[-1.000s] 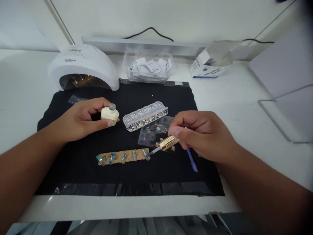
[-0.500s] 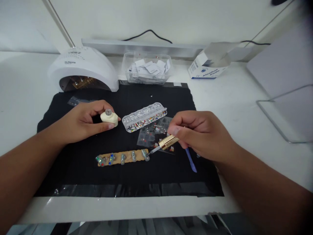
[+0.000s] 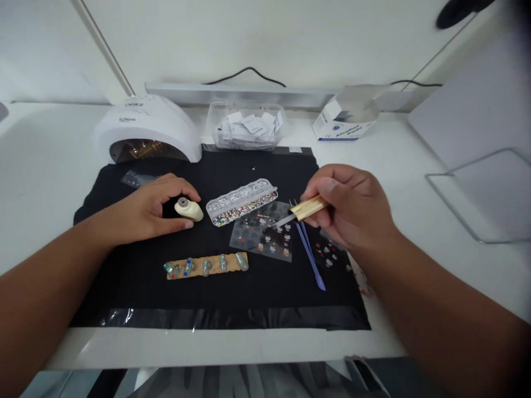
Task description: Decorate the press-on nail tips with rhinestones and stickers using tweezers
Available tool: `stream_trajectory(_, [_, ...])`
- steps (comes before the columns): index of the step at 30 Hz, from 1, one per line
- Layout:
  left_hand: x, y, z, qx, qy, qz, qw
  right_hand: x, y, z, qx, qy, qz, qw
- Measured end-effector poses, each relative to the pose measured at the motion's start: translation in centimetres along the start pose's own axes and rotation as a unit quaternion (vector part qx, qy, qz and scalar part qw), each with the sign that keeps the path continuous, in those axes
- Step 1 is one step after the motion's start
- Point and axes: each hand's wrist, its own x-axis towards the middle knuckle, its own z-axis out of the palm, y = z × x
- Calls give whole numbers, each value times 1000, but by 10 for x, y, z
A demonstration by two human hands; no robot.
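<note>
- Above the black mat (image 3: 215, 296), we are grasping the gold-handled brush (image 3: 307, 208) in our right hand (image 3: 352, 207).
- Beside the rhinestone case (image 3: 241, 203), our left hand (image 3: 155, 210) is curving around the cream bottle (image 3: 189, 210), its grip unclear.

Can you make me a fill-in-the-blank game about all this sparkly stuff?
The brush is in the person's ____ hand.
The brown strip has ____ shiny nail tips on it.
The cloth under the strip is coloured ____.
The dome-shaped machine at the back is coloured ____.

Missing words: right; five; black; white.
</note>
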Motion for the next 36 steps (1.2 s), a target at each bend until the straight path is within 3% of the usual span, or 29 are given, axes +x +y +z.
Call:
stream_trajectory(3, [-10,10,-15,-27,-2,-22,999,7,1,-2,54,23,-19,998])
stream_trajectory(5, [-16,27,-25,-78,73,25,994,9,1,-1,66,30,-26,997])
stream_trajectory(7, [-20,52,-29,-97,192,120,969,10,1,0,78,35,-30,996])
stream_trajectory(10, [-19,92,-18,103,100,187,972,10,1,2,83,41,-30,995])
stream_trajectory(13, [-14,116,2,185,38,207,960,12,2,3,73,53,-34,995])
stream_trajectory(18, [-9,119,19,193,-10,181,964,17,3,-1,73,81,-61,992])
stream_trajectory(36, [-3,114,23,192,-21,165,967,20,8,-5,54,71,-45,995])
